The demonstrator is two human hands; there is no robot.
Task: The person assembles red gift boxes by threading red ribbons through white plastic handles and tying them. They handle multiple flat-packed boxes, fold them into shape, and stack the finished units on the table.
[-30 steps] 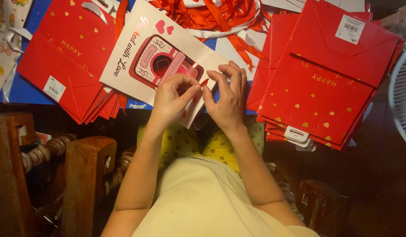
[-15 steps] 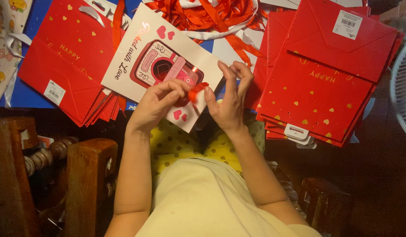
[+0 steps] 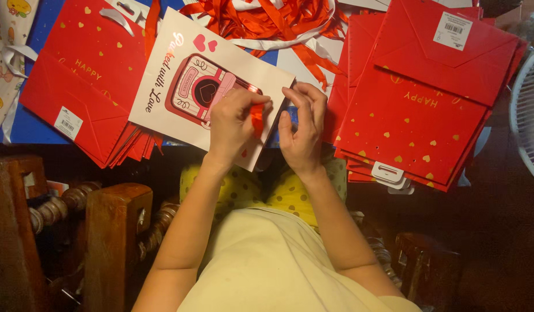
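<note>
- Left hand (image 3: pixel 235 124) fingers pinch a red ribbon (image 3: pixel 257 117) at the white gift bag (image 3: pixel 180 75)'s near edge.
- Right hand (image 3: pixel 301 124) fingers curled, steadying that edge.
- Bag lies at counter (image 3: pixel 24 130) centre, between red bag stacks (image 3: pixel 417 110).
- Judged step: ribbon threading; next needs a precise feed.

Brightly and warmly lit from above across the red paper bags (image 3: pixel 417 110), dim and shadowy below, slightly soft throughout.

Red gift bag stacks (image 3: pixel 82 86) and (image 3: pixel 417 110) close both sides of the white gift bag (image 3: pixel 180 69). Tangled red ribbons (image 3: pixel 261 17) block the far side. Only the near edge, by the dark wooden chair (image 3: pixel 111 225), stays free.
</note>
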